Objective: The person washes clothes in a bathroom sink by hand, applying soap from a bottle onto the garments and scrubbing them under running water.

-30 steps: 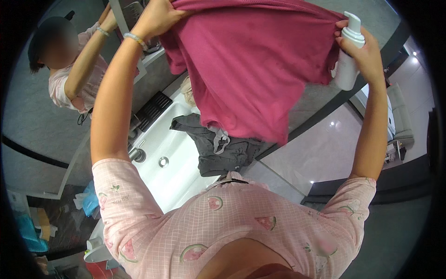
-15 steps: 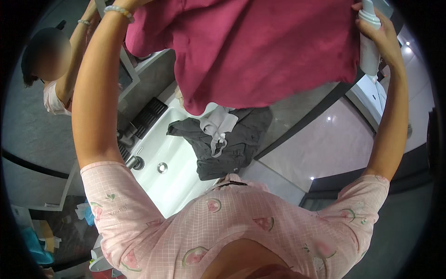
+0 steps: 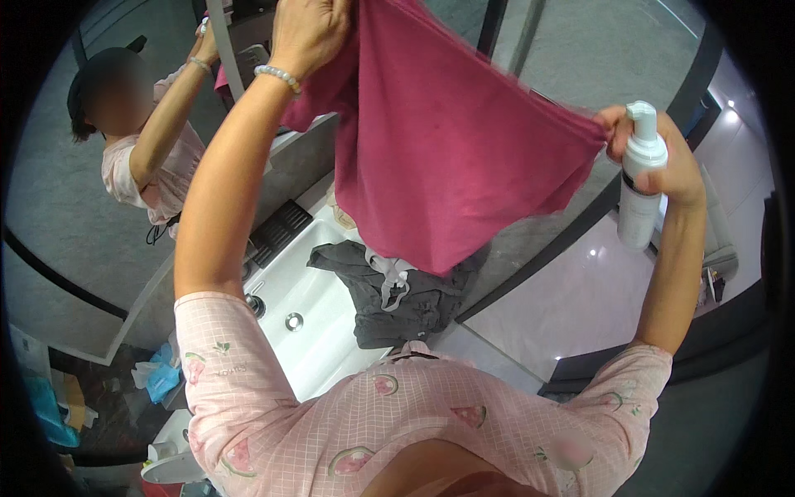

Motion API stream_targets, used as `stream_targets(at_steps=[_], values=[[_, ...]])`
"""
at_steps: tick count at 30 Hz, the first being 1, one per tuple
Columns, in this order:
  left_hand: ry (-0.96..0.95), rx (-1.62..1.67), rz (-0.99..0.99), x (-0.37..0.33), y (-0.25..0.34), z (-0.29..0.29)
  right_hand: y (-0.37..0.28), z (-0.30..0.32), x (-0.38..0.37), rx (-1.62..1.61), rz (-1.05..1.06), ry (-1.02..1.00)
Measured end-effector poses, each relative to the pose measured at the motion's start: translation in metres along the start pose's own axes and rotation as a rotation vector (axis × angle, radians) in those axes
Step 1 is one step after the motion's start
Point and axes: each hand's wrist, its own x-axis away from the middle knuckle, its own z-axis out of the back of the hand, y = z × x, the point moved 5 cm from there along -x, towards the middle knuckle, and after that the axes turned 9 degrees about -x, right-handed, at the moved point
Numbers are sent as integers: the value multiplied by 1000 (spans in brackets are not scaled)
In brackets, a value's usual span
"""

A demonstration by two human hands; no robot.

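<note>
White sink (image 3: 323,306): eight o'clock.
Left hand (image 3: 313,40): eleven o'clock, clamped on maroon cloth (image 3: 455,157).
Dark garment (image 3: 421,315): six o'clock, over sink's edge.
Maroon cloth: one o'clock, stretched between hands.
Right hand (image 3: 681,172): two o'clock, pinching cloth, gripping white pump bottle (image 3: 638,217).

We wear a loose, pale pink top (image 3: 331,414) crossed by a fine white grid. Printed watermelon slices (image 3: 351,460), pink with green rinds, lie left of its scooped neckline (image 3: 437,440) and above it. Both short sleeves, well out on either side of the neckline, carry slices and green leaf sprigs (image 3: 222,348) (small lettering too, on the left). Far above and left of the neckline, we wear a bracelet (image 3: 278,76) of pale, rounded beads.
</note>
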Motion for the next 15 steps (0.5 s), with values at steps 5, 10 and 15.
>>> stream_targets(at_steps=[5, 10, 15], values=[[-255, 994, 438, -2, 27, -59, -19, -21, -31, -71, 155, 149], [-462, 1579, 553, -19, 89, -48, 2, -51, -89, 73, 67, 130], [-681, 1744, 755, 26, 76, -47, 23, -20, -87, -25, 46, 290]])
